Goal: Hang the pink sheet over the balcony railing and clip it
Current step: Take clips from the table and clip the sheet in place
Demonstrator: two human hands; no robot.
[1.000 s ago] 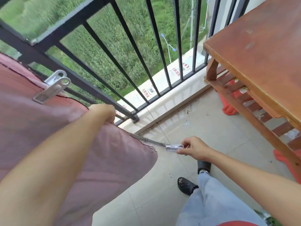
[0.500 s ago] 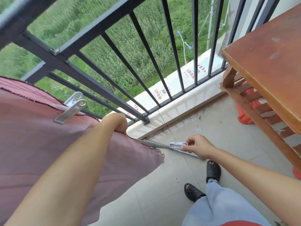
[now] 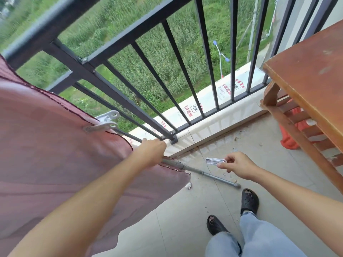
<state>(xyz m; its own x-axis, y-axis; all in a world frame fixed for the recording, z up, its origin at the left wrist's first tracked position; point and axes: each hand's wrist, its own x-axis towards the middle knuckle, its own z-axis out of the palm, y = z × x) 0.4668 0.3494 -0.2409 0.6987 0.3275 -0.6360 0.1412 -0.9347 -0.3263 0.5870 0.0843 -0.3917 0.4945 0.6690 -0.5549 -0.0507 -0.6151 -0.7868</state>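
Head view shows the pink sheet (image 3: pixel 55 145) draped and the first clip (image 3: pixel 104 124) fitted; my left hand (image 3: pixel 154 151) grips its edge, my right hand (image 3: pixel 239 166) pinches the second clip (image 3: pixel 215 161), not yet applied.

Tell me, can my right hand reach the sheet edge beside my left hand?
Probably yes: the right hand, pinching a clip, is apart from the pink sheet with nothing between them.

One head-worn view looks steeply down, close, toward the railing (image 3: pixel 111 90).
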